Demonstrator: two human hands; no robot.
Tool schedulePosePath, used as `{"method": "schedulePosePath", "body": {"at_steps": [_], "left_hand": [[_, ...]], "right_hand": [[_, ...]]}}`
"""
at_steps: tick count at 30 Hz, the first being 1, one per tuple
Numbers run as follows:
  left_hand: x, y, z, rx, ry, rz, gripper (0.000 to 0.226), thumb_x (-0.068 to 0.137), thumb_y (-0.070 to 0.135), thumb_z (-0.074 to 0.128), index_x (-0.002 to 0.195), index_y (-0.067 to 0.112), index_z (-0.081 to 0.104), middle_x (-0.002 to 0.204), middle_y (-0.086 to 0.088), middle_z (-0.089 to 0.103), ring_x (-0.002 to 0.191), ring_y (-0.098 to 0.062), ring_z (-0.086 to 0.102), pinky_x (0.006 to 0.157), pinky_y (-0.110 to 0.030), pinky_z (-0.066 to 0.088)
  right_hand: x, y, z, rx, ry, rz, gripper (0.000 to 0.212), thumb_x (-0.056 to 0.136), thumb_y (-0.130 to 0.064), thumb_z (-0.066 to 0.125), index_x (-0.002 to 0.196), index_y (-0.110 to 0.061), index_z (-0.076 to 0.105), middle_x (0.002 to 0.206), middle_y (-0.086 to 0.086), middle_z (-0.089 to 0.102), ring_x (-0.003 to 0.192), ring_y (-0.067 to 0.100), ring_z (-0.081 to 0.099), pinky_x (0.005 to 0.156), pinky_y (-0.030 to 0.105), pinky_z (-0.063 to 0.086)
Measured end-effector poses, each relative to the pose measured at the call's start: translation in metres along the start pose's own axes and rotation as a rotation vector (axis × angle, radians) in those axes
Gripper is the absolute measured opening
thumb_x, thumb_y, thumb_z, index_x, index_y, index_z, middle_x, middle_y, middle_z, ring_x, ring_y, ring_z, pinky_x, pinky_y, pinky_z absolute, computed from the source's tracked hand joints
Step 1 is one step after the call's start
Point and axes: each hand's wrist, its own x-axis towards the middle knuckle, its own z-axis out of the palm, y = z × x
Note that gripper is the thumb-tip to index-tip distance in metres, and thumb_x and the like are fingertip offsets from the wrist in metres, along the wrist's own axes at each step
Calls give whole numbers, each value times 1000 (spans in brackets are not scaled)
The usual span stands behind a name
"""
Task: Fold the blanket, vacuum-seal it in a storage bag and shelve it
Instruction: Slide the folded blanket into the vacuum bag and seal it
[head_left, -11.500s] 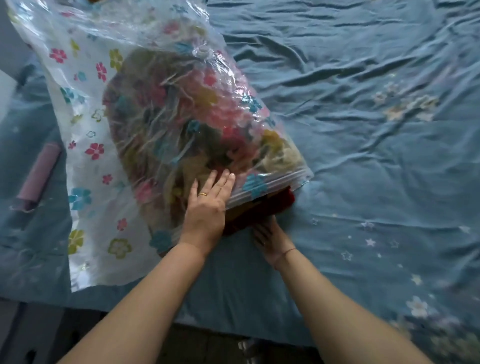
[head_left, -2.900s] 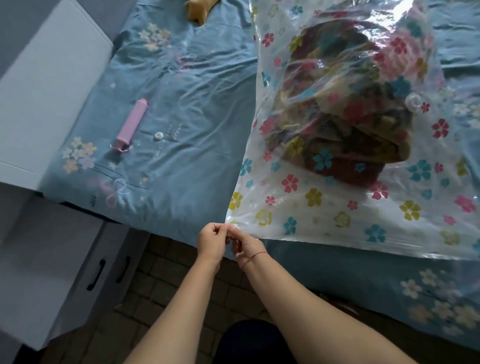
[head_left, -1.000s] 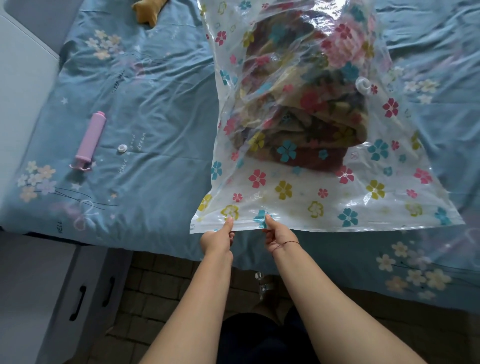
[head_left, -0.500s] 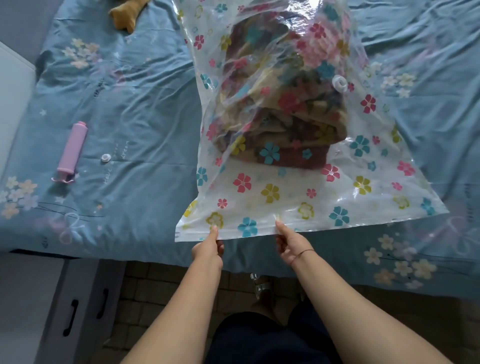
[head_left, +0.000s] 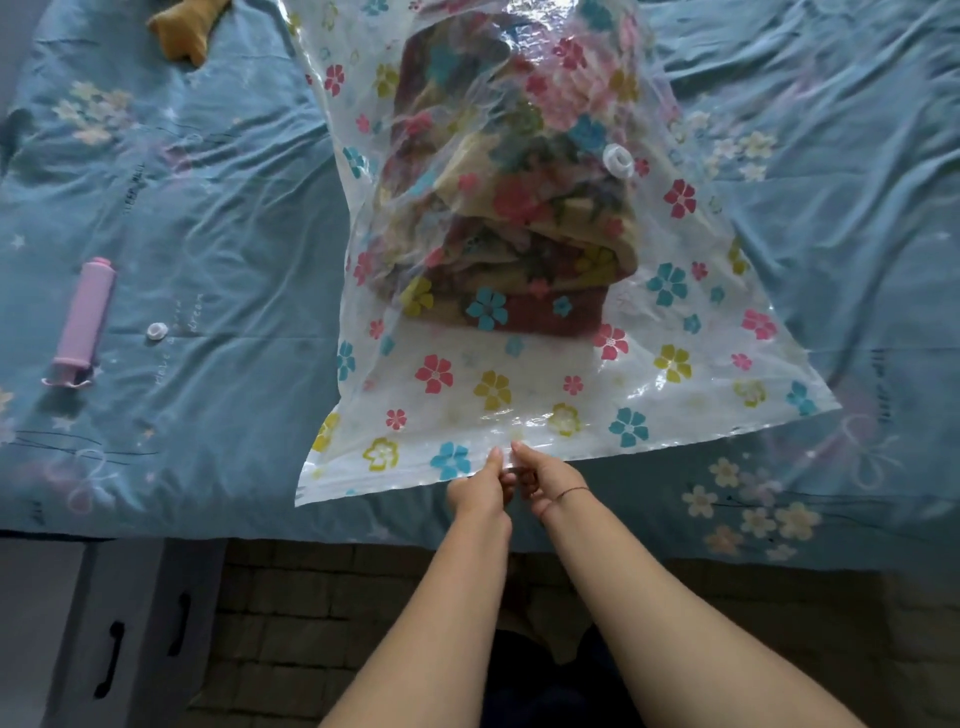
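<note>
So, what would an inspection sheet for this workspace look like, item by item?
Surface: bed, blue and flowered, wrinkled.
Job's things: folded blanket inside the flowered storage bag, white valve on top; pink pump and small white cap lie apart on the left.
Clutter: yellow cloth thing at the far left edge.
Hands: left hand and right hand pinch the bag's near edge, close together.
Cables: nothing seen.
Surroundings: grey drawers at lower left; brick-patterned floor.
</note>
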Motion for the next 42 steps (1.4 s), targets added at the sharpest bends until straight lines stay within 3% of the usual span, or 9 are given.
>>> {"method": "schedulePosePath", "body": {"at_steps": [9,16,19,22,24,27,33,37,42], "left_hand": [[10,12,-15,26,29,-28,22,85,14,73,98,2,61,65,-4,60,52,-8,57,41,-15,47],[14,13,-11,54,88,-29,18,86,13,72,90,2,58,65,-5,57,53,-10,53,41,-15,46],[14,14,6,-8,206,-36,26,87,22,71,92,1,55,70,-6,58,56,-13,53,50,-23,48],[4,-1,44,-70,99,-121,44,81,36,76,104,4,59,88,-9,63,72,-22,62,59,-32,54],[-12,-20,74,-73,-15,-190,42,80,38,77,100,6,60,87,-10,62,71,-22,61,50,-28,50],[-20,-51,110,-80,-155,-219,55,70,40,83,108,3,67,93,-14,71,72,-26,68,46,-25,50],[-16,-60,116,-40,2,-64,49,69,27,86,100,-5,66,83,-16,70,69,-26,66,60,-28,51],[-16,-56,118,-6,28,-59,30,77,23,81,77,4,58,63,-5,57,49,-13,48,49,-24,43],[-18,-51,113,27,60,-63,32,79,25,79,81,5,55,60,-3,53,49,-11,45,52,-21,44]], "right_hand": [[11,-49,-47,40,92,46,29,91,-12,63,68,-16,47,39,-8,40,25,1,31,28,10,21],[17,-75,-85,1,75,8,18,91,-14,66,76,-15,55,58,-5,45,29,-1,38,31,9,29],[20,-68,-86,4,75,14,16,87,-19,71,76,-15,59,49,-6,56,34,1,49,35,12,40],[18,-71,-89,-59,67,-6,14,85,-23,73,80,-15,61,61,-4,59,51,7,53,50,18,40],[16,-73,-89,-70,26,-3,13,84,-21,73,81,-14,62,67,-1,59,60,10,51,56,21,37],[15,-76,-89,-32,-9,-18,12,82,-16,74,84,-8,66,79,7,66,70,17,61,63,26,45],[16,-82,-96,-84,0,-45,10,79,-6,76,79,-6,67,60,2,61,49,8,49,44,17,36],[23,-88,-104,-40,62,-35,16,79,-7,77,73,-7,63,54,0,54,38,5,42,38,16,34],[31,-110,-131,-6,117,-41,22,77,-11,79,69,-11,58,51,-2,53,36,3,43,34,14,35]]}}
